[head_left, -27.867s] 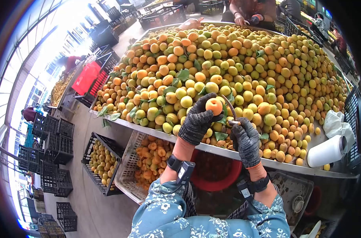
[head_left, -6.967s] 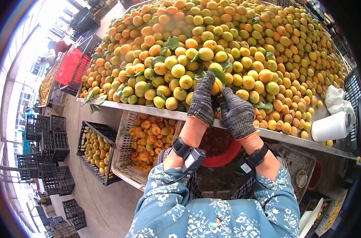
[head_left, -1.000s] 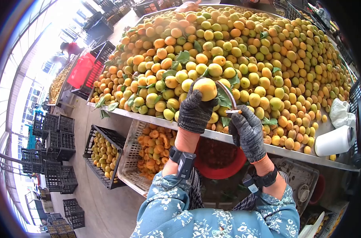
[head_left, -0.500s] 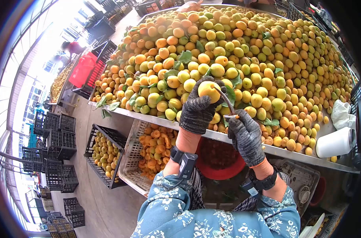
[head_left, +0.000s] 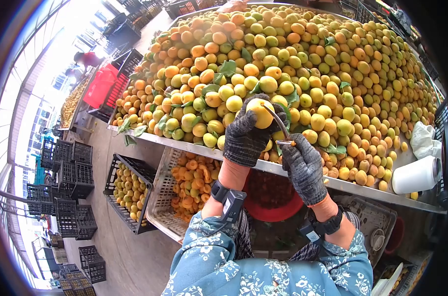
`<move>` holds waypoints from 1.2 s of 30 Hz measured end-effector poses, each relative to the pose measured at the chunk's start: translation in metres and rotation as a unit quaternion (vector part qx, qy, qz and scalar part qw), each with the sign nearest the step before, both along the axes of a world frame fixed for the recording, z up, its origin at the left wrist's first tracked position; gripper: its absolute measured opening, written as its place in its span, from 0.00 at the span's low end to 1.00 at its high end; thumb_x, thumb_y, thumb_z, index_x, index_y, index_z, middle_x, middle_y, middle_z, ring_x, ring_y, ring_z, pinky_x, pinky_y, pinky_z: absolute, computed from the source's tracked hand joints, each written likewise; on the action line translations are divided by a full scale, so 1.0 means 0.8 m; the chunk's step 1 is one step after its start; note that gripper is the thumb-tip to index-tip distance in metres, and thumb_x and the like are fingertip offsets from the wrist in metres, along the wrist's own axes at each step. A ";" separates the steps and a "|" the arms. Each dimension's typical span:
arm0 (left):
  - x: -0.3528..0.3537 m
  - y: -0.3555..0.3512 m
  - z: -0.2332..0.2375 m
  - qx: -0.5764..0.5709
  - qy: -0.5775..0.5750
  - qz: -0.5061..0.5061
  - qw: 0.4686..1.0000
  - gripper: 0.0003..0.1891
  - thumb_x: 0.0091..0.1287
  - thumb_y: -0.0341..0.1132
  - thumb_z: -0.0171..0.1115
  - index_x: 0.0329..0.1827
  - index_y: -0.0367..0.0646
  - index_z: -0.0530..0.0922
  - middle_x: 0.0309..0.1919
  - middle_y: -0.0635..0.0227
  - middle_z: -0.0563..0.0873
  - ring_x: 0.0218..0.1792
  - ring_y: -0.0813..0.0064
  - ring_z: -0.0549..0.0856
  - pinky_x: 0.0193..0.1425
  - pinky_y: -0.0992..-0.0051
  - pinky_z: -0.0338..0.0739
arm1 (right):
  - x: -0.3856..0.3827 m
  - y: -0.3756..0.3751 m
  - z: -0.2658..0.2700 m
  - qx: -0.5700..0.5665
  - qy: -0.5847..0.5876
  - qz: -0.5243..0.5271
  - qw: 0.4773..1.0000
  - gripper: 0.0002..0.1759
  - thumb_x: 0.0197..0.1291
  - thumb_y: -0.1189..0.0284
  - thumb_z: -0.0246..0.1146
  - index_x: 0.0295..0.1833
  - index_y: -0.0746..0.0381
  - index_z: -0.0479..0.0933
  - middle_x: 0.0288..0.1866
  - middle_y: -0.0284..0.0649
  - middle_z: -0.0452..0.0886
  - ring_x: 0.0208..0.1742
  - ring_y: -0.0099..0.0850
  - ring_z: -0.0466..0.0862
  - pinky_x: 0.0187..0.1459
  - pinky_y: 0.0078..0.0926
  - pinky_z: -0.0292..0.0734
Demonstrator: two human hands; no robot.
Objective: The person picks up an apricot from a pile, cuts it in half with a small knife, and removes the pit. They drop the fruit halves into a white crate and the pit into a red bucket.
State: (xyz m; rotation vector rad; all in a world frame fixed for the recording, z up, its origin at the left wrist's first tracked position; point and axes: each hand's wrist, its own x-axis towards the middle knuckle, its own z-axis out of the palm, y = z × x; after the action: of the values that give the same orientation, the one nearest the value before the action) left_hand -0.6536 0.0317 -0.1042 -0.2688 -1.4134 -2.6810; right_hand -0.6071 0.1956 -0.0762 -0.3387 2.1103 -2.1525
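Note:
My left hand (head_left: 247,137), in a dark grey knitted glove, is closed around a yellow apricot (head_left: 260,114) just above the metal table edge. My right hand (head_left: 304,166), gloved alike, grips a thin curved knife (head_left: 280,120) with a metal collar near its handle. The blade arcs up and left from my fist, and its tip meets the upper part of the apricot. Behind both hands rises a big heap of apricots (head_left: 283,61), yellow to orange, with green leaves among them.
Below the table edge stand a pale crate (head_left: 156,204) of split apricots, a black crate (head_left: 142,170) of whole ones and a red basin (head_left: 278,213) with dark contents. A white tub (head_left: 415,176) lies at the right. Stacked black crates (head_left: 75,170) and another person (head_left: 88,59) are leftward.
The knife and the apricot stay together between my hands, with only a slight shift. The whole view has moved a little.

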 end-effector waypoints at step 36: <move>0.005 0.034 0.004 0.018 -0.071 -0.012 0.997 0.24 0.69 0.46 0.61 0.61 0.40 0.71 0.50 0.65 0.79 0.50 0.72 0.81 0.55 0.71 0.79 | -0.020 0.001 -0.023 0.135 0.083 -0.061 0.986 0.15 0.66 0.72 0.60 0.53 0.71 0.75 0.38 0.44 0.83 0.39 0.30 0.84 0.40 0.26 0.78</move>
State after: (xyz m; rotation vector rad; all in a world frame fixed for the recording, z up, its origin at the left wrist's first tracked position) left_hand -0.6495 0.0591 -0.1014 -0.0933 -1.4064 -2.7912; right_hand -0.6229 0.1962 -0.0944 -0.3798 2.5393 -1.9209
